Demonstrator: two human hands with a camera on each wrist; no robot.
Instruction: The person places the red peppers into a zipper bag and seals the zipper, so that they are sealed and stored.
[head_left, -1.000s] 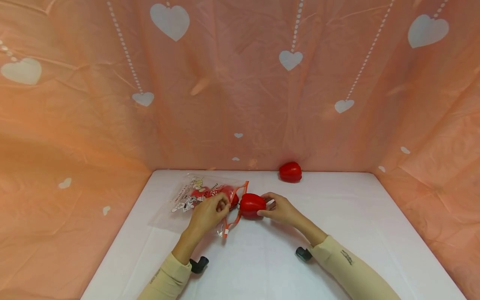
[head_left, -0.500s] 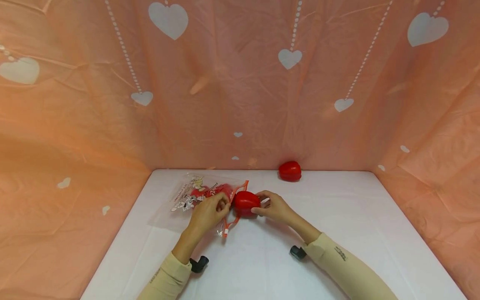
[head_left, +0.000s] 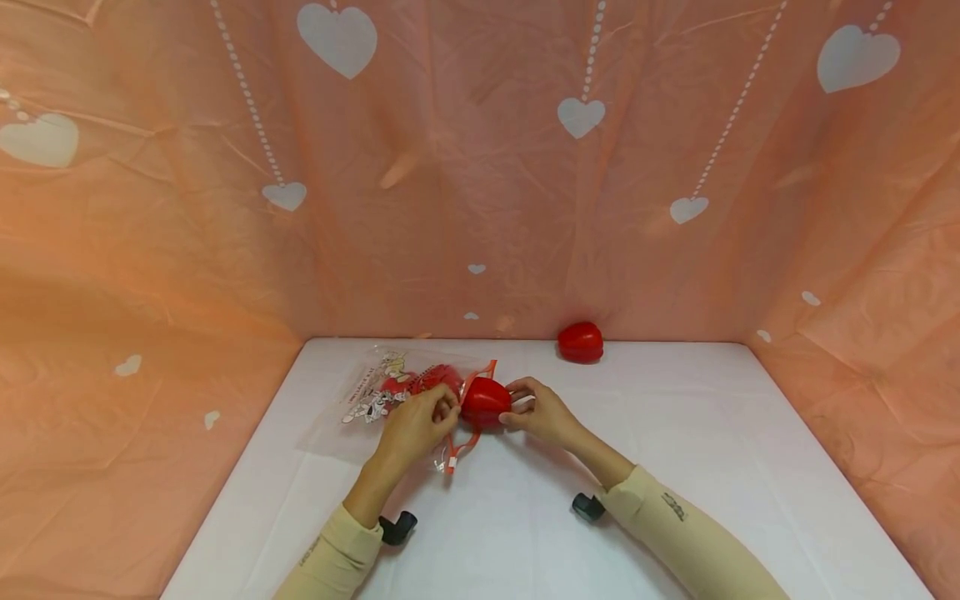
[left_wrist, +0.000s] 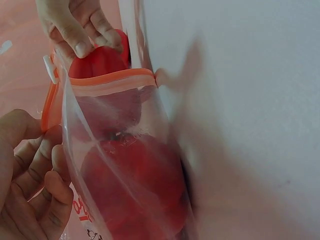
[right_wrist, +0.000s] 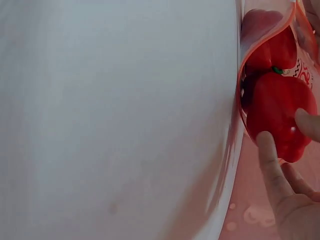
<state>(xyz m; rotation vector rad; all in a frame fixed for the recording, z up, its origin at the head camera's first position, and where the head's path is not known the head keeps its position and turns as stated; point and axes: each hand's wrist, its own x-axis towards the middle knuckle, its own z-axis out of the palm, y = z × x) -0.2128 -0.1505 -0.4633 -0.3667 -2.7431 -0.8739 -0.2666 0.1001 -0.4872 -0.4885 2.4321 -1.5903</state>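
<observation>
A clear plastic zip bag [head_left: 330, 437] with an orange zip edge [left_wrist: 115, 78] and printed cartoon figures lies on the white table. Pinched between the thumb and fingers of my left hand [head_left: 414, 423] is the orange edge, which keeps the bag's mouth apart. My right hand [head_left: 551, 415] holds a red bell pepper [head_left: 486, 404] by its outer end, thumb on one side and fingers on the other. In the left wrist view this pepper is partly inside the mouth, its front behind the clear plastic. Deeper in the bag, more red peppers [left_wrist: 132, 185] show through the film.
Another red bell pepper [head_left: 581, 342] stands at the table's back edge, right of centre. Pink-orange sheeting [head_left: 637, 208] with white hearts hangs behind the table and along both sides. A small dark device sits at each wrist.
My right hand has moved left with the pepper, from outside the bag's mouth to partly within it. My left hand has stayed at the orange edge.
</observation>
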